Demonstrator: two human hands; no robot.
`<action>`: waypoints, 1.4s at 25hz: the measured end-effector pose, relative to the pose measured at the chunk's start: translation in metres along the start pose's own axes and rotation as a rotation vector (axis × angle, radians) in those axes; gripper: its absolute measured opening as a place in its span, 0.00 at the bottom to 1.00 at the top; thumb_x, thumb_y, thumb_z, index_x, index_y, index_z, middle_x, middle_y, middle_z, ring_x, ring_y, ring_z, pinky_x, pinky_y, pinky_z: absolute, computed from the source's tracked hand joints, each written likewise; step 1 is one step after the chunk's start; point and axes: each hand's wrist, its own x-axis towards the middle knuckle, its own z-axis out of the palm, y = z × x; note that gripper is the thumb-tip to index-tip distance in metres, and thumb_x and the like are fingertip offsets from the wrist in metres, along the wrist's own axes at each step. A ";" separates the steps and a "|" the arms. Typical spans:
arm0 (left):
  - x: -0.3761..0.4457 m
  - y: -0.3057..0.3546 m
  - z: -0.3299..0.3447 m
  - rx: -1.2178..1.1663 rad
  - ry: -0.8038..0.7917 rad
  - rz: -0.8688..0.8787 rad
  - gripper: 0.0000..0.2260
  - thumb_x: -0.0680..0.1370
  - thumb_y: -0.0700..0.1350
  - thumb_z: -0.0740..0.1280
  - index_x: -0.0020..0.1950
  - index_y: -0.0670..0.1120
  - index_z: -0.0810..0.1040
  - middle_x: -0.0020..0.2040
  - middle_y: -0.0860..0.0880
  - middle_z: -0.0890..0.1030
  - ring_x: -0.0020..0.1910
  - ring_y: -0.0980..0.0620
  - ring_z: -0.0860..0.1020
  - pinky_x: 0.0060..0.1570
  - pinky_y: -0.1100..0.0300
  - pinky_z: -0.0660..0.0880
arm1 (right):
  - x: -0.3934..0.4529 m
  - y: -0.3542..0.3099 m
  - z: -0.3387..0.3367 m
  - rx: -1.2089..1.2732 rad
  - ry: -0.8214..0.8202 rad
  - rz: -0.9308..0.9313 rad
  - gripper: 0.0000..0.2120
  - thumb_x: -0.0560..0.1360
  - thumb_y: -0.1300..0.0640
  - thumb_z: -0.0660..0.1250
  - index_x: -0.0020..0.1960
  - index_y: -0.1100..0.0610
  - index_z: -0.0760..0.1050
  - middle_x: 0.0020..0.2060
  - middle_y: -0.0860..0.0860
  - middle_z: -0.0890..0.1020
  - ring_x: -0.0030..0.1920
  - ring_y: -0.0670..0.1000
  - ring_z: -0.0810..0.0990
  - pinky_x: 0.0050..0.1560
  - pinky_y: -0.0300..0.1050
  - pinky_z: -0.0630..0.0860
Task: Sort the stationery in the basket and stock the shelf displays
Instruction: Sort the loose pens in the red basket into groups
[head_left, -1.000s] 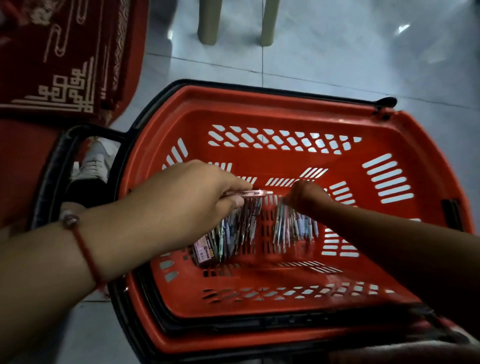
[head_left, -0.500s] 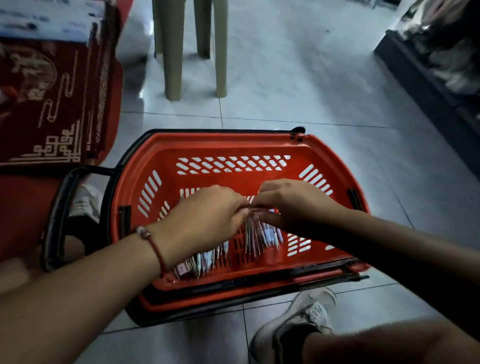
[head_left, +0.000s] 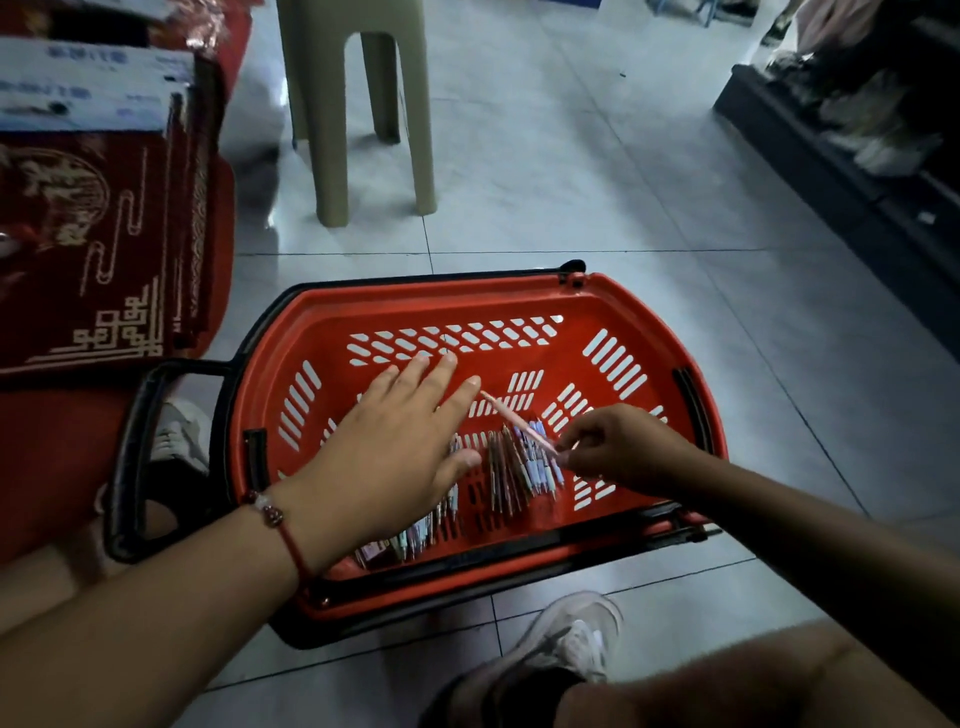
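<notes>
A thin red cord bracelet with small beads (head_left: 272, 514) is worn on the bare left wrist, both forearms are left sleeveless, and pale lace-up sneakers (head_left: 569, 640) are worn.

One basket (head_left: 613, 306), two hands, one stool (head_left: 363, 104)

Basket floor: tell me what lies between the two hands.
In the head view, a row of pens lies on the red basket floor between the left hand and right hand.
</notes>
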 end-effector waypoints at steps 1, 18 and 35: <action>0.000 -0.002 0.000 0.002 0.000 -0.017 0.32 0.81 0.63 0.48 0.79 0.52 0.40 0.80 0.47 0.40 0.79 0.46 0.42 0.76 0.50 0.42 | 0.006 0.004 0.001 0.054 -0.027 0.045 0.01 0.74 0.55 0.73 0.44 0.51 0.82 0.36 0.53 0.85 0.35 0.51 0.81 0.36 0.45 0.76; -0.010 -0.062 0.029 -0.093 -0.194 -0.135 0.31 0.80 0.63 0.49 0.79 0.56 0.39 0.79 0.51 0.35 0.77 0.52 0.35 0.71 0.58 0.34 | 0.183 0.066 0.108 0.034 -0.336 0.786 0.08 0.79 0.62 0.66 0.43 0.63 0.74 0.27 0.55 0.79 0.17 0.47 0.75 0.18 0.35 0.70; -0.007 -0.070 0.040 -0.126 -0.262 -0.189 0.31 0.80 0.63 0.50 0.79 0.58 0.41 0.80 0.54 0.40 0.78 0.54 0.38 0.71 0.59 0.37 | 0.208 0.046 0.128 -0.326 -0.440 0.297 0.12 0.81 0.49 0.62 0.46 0.57 0.75 0.36 0.50 0.79 0.37 0.47 0.77 0.33 0.36 0.70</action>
